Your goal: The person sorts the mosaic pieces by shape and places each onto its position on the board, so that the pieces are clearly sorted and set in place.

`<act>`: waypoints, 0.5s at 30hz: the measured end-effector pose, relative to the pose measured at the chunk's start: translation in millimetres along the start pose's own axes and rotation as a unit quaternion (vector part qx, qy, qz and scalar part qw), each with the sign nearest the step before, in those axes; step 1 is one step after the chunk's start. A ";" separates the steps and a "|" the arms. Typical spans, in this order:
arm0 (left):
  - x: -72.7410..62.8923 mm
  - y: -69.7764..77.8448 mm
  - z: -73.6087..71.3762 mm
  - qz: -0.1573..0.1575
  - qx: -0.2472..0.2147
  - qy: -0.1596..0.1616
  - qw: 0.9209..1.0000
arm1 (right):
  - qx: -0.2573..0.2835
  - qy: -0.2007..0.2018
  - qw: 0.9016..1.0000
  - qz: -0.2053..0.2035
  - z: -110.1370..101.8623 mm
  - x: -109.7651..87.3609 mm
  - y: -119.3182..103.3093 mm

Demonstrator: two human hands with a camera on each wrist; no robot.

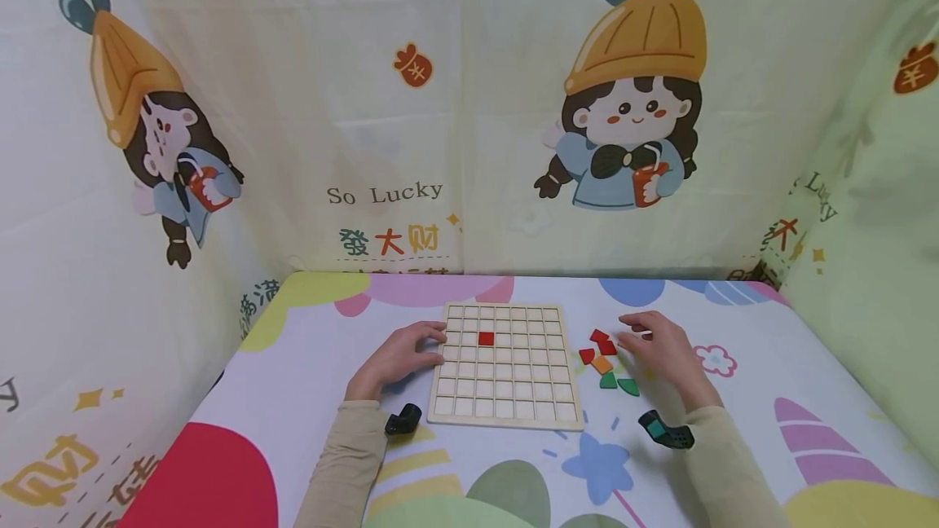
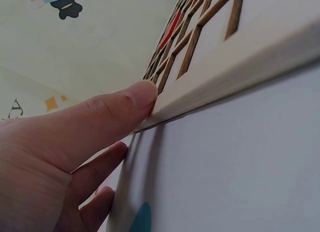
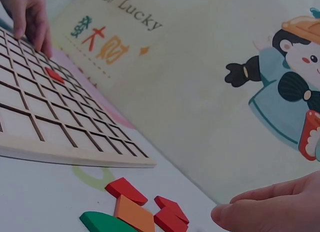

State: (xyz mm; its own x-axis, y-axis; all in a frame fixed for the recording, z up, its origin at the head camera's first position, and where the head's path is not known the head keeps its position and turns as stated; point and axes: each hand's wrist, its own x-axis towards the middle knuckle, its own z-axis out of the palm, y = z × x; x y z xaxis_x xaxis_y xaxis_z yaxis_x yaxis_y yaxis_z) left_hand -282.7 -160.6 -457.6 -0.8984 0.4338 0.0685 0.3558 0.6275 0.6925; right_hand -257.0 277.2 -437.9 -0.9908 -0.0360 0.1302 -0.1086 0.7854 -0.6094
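A pale wooden grid board [image 1: 505, 424] lies flat on the table. One red square tile [image 1: 486, 339] sits in a cell in its upper part. My left hand [image 1: 396, 357] is at the board's left edge, its thumb and fingertips right against the wooden rim in the left wrist view. To the right of the board lies a loose group of small flat pieces: several red pieces [image 3: 126, 191], an orange piece [image 3: 135, 213] and green pieces [image 1: 608, 381]. Just right of that group hovers my right hand [image 1: 663, 353], fingers loosely bent toward the pieces, nothing visible between them.
A cloth with colourful shapes covers the table [image 1: 411, 479]. Printed curtains [image 1: 506, 145] close off the back and both sides. Each wrist wears a dark strap device, such as the right wrist camera [image 1: 666, 430].
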 end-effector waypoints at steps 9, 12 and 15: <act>-0.5 0.5 0.0 -0.002 -0.008 0.003 1.000 | -0.006 0.001 1.000 0.002 0.4 0.4 12.1; -0.4 0.0 0.1 -0.004 -0.006 0.003 1.000 | -0.008 0.001 1.000 0.002 1.2 0.9 14.6; -0.3 -0.2 0.0 -0.003 -0.003 0.003 1.000 | -0.009 -0.001 1.000 0.004 2.1 1.1 16.2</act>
State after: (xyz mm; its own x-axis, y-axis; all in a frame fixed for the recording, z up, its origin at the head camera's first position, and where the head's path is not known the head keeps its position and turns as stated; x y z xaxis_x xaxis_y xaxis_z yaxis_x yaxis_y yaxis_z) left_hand -282.5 -160.8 -457.8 -0.9015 0.4272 0.0686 0.3494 0.6253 0.6978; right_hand -260.0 288.6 -449.2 -0.9918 -0.0314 0.1243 -0.0999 0.7971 -0.5955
